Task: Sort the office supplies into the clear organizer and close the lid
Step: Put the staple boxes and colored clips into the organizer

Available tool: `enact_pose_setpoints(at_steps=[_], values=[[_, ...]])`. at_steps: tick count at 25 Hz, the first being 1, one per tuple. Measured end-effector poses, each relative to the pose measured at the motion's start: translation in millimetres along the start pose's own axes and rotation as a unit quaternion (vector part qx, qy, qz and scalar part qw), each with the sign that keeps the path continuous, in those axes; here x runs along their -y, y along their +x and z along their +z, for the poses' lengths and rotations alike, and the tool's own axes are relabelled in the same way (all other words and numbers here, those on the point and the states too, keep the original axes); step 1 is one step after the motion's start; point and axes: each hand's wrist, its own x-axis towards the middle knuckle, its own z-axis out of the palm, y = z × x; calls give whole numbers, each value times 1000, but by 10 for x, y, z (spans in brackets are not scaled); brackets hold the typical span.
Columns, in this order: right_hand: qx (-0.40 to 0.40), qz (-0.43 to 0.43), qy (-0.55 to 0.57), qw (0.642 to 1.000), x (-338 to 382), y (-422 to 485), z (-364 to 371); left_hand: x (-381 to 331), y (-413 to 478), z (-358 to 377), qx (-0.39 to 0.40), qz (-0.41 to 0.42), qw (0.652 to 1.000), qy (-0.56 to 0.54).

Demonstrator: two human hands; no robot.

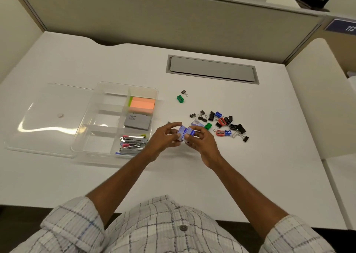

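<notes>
Right of the organizer, your left hand and right hand grip small blue boxes above bare table.

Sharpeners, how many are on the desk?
5 that I can see: one green alone near the lone clip, one blue, one red, one green by the right hand, and a red-and-blue pair counted as red only if joined. More may hide under clips.

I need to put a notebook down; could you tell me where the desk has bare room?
Bare desk lies between the organizer and the grey cable hatch, and along the near edge. Right of both hands, the binder clips and sharpeners crowd it.
</notes>
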Motion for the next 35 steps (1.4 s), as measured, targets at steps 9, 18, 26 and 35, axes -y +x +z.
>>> enact_pose_setpoints(at_steps=[9, 18, 26, 35], values=[[40, -22, -60, 997, 198, 154, 625, -321, -150, -666, -41, 27, 997, 62], [53, -70, -110, 990, 450, 774, 1835, -674, -26, -1899, -130, 87, 975, 156], [-4, -151, -342, 928, 543, 1426, 2627, -843, 470, -2640, -202, 71, 915, 343], [-81, -278, -571, 768, 485, 1579, 2697, -702, 786, -2800, -189, 93, 819, 534]])
